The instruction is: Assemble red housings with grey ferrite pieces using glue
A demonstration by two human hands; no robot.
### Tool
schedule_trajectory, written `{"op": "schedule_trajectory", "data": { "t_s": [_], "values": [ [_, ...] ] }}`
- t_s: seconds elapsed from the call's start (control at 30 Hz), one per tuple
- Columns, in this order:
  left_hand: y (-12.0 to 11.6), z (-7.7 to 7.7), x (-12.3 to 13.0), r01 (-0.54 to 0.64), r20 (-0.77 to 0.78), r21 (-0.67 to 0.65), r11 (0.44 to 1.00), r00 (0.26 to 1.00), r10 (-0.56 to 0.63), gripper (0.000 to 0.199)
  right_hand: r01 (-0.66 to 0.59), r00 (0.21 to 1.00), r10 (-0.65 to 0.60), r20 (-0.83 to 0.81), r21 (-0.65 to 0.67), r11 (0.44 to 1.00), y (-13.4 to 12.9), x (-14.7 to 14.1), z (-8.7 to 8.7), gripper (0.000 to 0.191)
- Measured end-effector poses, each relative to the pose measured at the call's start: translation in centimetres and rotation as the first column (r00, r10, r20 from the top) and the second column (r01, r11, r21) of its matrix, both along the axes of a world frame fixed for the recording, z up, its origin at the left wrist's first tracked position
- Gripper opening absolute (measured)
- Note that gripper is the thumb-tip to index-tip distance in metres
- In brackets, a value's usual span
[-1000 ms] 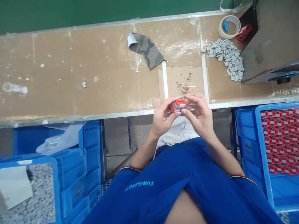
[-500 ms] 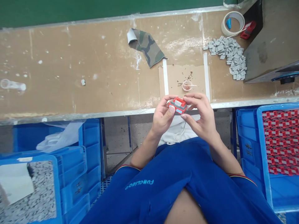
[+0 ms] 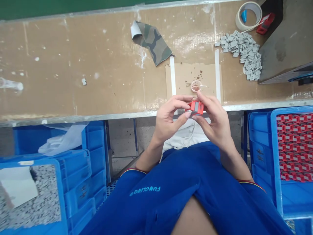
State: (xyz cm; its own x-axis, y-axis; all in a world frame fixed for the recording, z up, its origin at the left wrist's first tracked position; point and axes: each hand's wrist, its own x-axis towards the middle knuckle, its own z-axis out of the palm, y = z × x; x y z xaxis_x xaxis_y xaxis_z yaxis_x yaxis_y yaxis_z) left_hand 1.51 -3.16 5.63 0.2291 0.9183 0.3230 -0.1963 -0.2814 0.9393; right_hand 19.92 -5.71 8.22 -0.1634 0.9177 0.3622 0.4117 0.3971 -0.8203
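A small red and grey plastic piece (image 3: 196, 107) is held at the table's front edge. My left hand (image 3: 171, 116) has its fingers and thumb closed on the piece's left side. On its right side, the fingertips and thumb of my right hand (image 3: 214, 117) grip the same piece. Just beyond the hands sits a small round clear cup (image 3: 196, 86) with reddish-brown contents and a thin white stick across it. Dark crumbs lie around the cup on a cardboard sheet (image 3: 182, 73) between two white tape strips.
Camouflage cloth (image 3: 156, 44) lies behind the hands. At the back right are a grey tile pile (image 3: 251, 55), a tape roll (image 3: 258, 9) and a large metal box (image 3: 288, 42). Blue crates (image 3: 274, 156) stand right, the near one holding red pieces; more crates (image 3: 78, 182) stand left.
The red piece has been turned between the hands and shows a different side. My right fingers have closed onto it, and my left fingers have shifted over it. The camera view has moved slightly.
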Motion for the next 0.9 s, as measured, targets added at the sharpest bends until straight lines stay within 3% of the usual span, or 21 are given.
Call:
{"op": "schedule_trajectory", "data": {
  "t_s": [0.2,0.37,0.7,0.9],
  "values": [
    [0.0,0.5,0.4,-0.048,-0.017,0.012,0.999,0.999,0.048,0.013,0.016,0.997,-0.014,-0.075,0.031,0.999,0.2,-0.8,0.3,0.050],
    [-0.4,1.0,0.8,-0.092,-0.022,0.003,0.996,0.996,0.092,0.011,0.069,0.997,-0.066,-0.045,0.082,0.994,0.1,-0.8,0.4,0.041],
    [-1.2,1.7,0.4,-0.122,-0.024,0.008,0.993,0.992,0.122,0.005,0.062,0.998,-0.061,-0.014,0.185,0.981,-0.3,-0.7,0.7,0.032],
    [-1.8,2.0,0.3,-0.117,-0.022,0.001,0.993,0.993,0.117,0.005,0.067,0.998,-0.068,0.001,0.147,0.987,-1.1,-0.7,0.5,0.035]
  ]
}}
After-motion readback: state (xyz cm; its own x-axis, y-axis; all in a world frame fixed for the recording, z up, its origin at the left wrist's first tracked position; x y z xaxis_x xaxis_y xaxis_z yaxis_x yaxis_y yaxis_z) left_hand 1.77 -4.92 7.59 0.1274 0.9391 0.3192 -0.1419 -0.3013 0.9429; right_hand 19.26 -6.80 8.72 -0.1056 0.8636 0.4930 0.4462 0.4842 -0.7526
